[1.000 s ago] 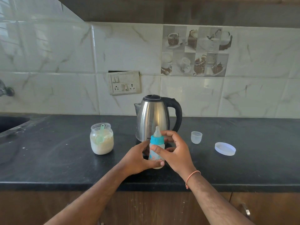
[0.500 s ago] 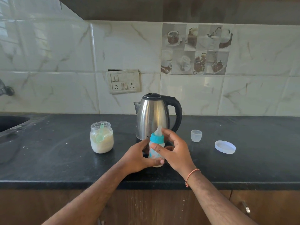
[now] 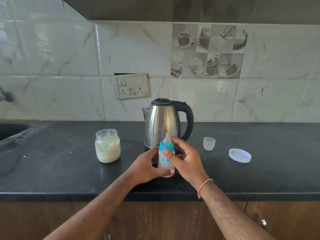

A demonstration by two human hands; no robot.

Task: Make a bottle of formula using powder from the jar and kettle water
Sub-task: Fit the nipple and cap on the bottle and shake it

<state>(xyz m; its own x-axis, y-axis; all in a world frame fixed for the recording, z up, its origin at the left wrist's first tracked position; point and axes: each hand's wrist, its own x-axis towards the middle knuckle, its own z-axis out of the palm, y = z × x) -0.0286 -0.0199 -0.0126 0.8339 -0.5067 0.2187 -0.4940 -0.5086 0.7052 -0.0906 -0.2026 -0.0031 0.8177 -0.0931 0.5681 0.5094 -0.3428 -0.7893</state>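
A small baby bottle (image 3: 165, 161) with a teal collar and clear teat stands upright on the black counter (image 3: 52, 170), just in front of the steel kettle (image 3: 162, 122). My left hand (image 3: 147, 168) wraps its lower body. My right hand (image 3: 186, 158) grips it from the right, thumb on the front just under the collar. An open jar of pale powder (image 3: 107, 146) with a green scoop inside stands to the left.
A clear bottle cap (image 3: 209, 143) and a white jar lid (image 3: 239, 155) lie to the right of the kettle. A sink edge (image 3: 10, 131) sits far left. A switch socket plate (image 3: 131, 86) hangs on the tiled wall.
Both hands have stayed on the bottle in nearly the same spot; my right thumb sits slightly higher near the collar. The view has shifted a little.
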